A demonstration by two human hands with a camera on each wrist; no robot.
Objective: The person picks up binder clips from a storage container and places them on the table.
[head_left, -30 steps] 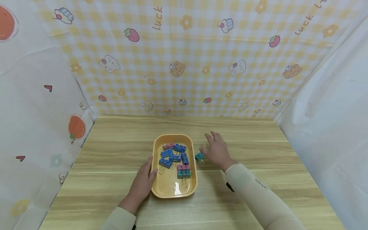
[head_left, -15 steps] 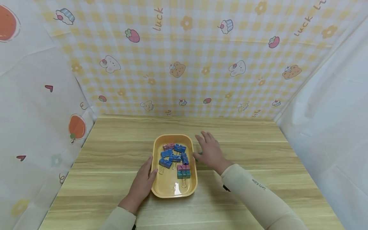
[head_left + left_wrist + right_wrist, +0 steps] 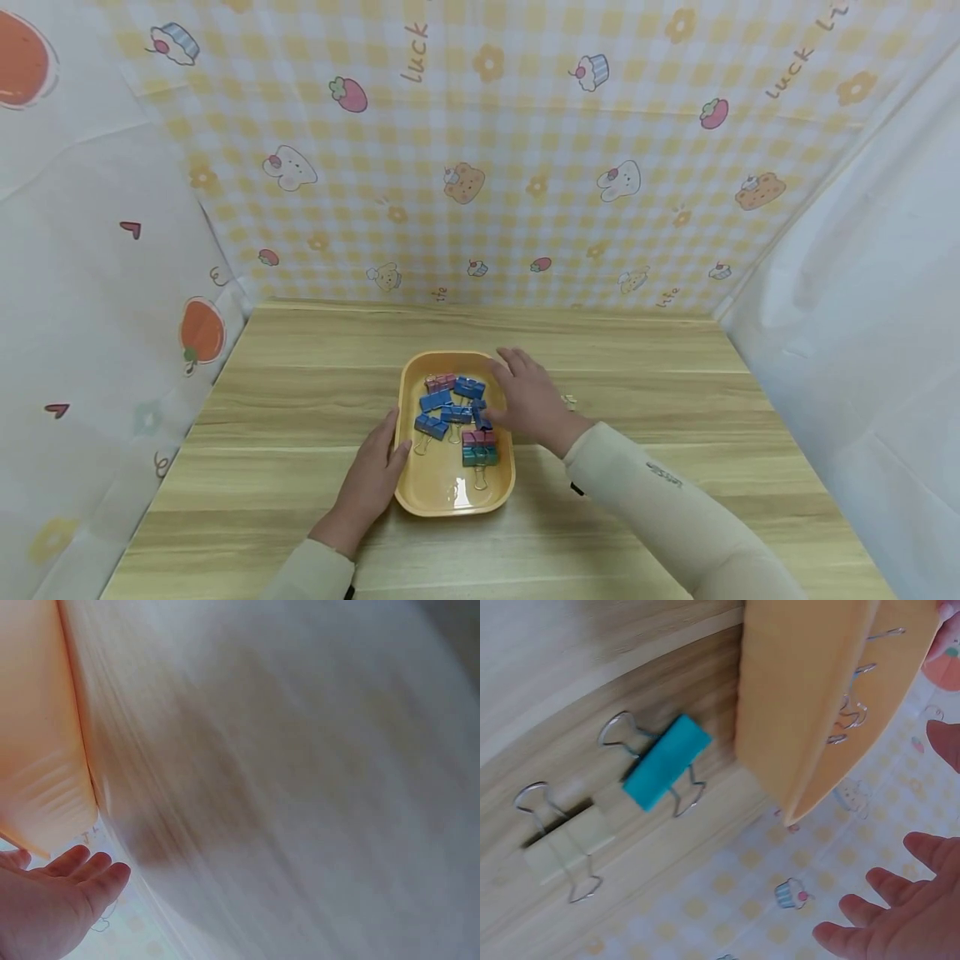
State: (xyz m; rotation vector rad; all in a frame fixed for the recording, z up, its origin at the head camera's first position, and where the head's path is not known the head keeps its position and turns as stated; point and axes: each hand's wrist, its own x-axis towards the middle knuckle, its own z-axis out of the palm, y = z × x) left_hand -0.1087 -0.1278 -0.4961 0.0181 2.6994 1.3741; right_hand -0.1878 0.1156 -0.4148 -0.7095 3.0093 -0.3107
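A yellow tray [image 3: 435, 506] holds several binder clips, among them blue clips [image 3: 457, 413], a pink clip [image 3: 480, 437] and a teal clip [image 3: 480, 456]. My left hand [image 3: 369, 465] holds the tray's left side, thumb over the rim and fingers along the outer wall. Above the right rim hovers my right hand [image 3: 531, 400], its fingers spread and nothing in them. Outside the tray, the right wrist view shows another teal binder clip [image 3: 667, 761] on the table, hidden under my right hand in the head view. Beside it lies a cream binder clip [image 3: 568, 844].
The wooden table [image 3: 300, 367] extends on both sides of the tray. A checked cloth [image 3: 536, 217] hangs along its back edge, with pale cloth at the left [image 3: 90, 292] and right [image 3: 862, 292].
My right hand has moved left, from beside the loose teal clip to over the tray's right rim. The cream clip now shows behind it. My left hand and the tray stay put.
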